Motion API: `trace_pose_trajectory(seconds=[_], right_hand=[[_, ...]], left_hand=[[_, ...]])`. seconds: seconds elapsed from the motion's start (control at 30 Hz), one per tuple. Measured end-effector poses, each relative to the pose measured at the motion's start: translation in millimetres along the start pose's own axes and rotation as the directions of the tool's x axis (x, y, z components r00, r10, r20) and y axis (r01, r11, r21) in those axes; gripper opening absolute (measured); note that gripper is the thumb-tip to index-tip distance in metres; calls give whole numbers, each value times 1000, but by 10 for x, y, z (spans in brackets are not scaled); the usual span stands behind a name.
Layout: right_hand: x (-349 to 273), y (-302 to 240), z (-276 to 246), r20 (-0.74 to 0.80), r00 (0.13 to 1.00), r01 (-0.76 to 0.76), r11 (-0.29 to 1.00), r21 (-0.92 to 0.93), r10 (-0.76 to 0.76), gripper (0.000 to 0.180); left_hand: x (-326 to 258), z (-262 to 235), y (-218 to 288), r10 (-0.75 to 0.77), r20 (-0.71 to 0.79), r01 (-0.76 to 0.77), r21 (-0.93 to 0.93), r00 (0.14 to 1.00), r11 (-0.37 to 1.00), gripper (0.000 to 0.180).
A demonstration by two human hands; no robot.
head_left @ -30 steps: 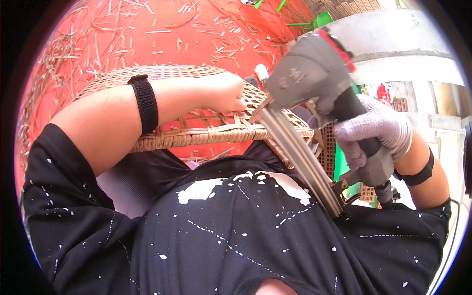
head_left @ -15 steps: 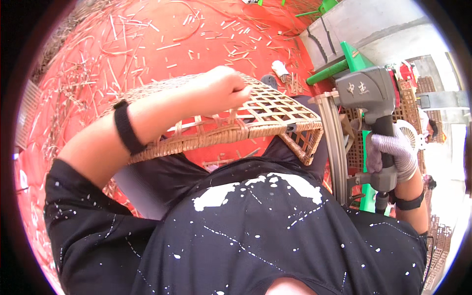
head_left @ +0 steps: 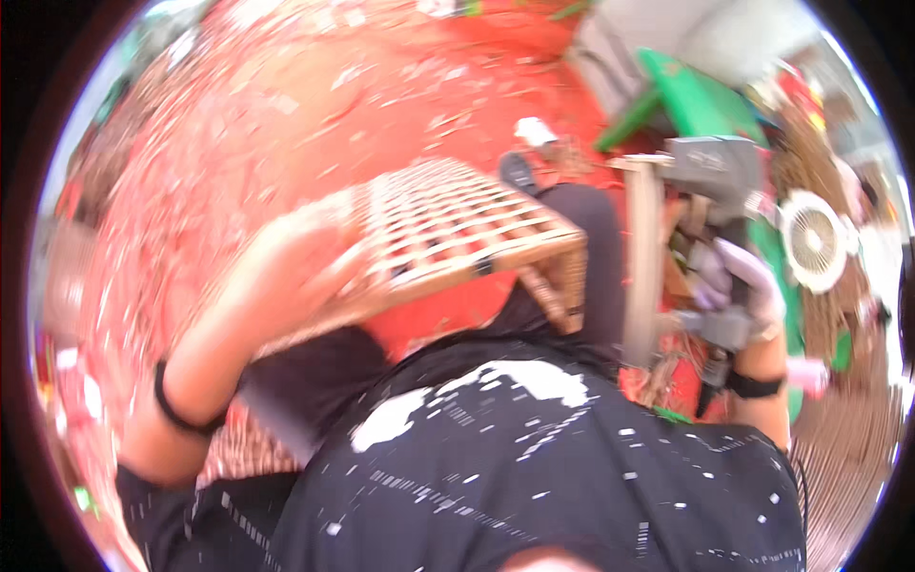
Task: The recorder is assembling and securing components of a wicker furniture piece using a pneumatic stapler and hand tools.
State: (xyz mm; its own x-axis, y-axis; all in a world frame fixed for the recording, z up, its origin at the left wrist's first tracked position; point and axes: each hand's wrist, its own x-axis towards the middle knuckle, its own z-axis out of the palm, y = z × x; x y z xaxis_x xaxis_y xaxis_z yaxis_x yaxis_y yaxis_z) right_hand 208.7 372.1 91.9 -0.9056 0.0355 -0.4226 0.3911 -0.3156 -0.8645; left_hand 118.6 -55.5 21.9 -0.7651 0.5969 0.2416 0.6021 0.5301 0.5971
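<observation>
A woven wicker piece [head_left: 457,214] with an open lattice top and a bound rim rests across my lap, its right corner leg pointing down. My left hand [head_left: 319,253] is bare and lies at the left part of the lattice. Motion smears its fingers, so I cannot tell whether they grip the wicker. On the right, my gloved right hand [head_left: 758,286] is closed around the handle of a grey nail gun [head_left: 715,172]. The gun's long straight magazine [head_left: 643,257] stands upright, apart from the wicker.
Red floor covering [head_left: 315,105] strewn with cane scraps stretches ahead. A green bench-like stand [head_left: 691,91] is at the far right, with a white round fan [head_left: 813,241] nearer. A white object [head_left: 536,132] lies beyond my shoe [head_left: 518,172]. The picture is blurred.
My left hand has moved left and down from above the lattice, its fist loosened. The wicker piece has shifted left and sits differently. The nail gun stays in my right hand; the whole view has swung.
</observation>
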Motion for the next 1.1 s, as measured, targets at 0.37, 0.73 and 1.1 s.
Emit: trace_pose_trajectory(seconds=[0.37,0.73,1.1], right_hand=[[668,159,-1488,-240,950,312,671,673,-200,25],[1086,93,-3250,-816,576,481,829,286,-53,51],[-610,337,-3987,-761,504,-823,40,-567,-408,96]], left_hand=[[-531,198,387,-124,-81,145,373,989,916,43],[-778,-147,318,-395,-60,399,95,917,912,42],[-795,-197,-11,-538,-140,509,-202,831,837,19]])
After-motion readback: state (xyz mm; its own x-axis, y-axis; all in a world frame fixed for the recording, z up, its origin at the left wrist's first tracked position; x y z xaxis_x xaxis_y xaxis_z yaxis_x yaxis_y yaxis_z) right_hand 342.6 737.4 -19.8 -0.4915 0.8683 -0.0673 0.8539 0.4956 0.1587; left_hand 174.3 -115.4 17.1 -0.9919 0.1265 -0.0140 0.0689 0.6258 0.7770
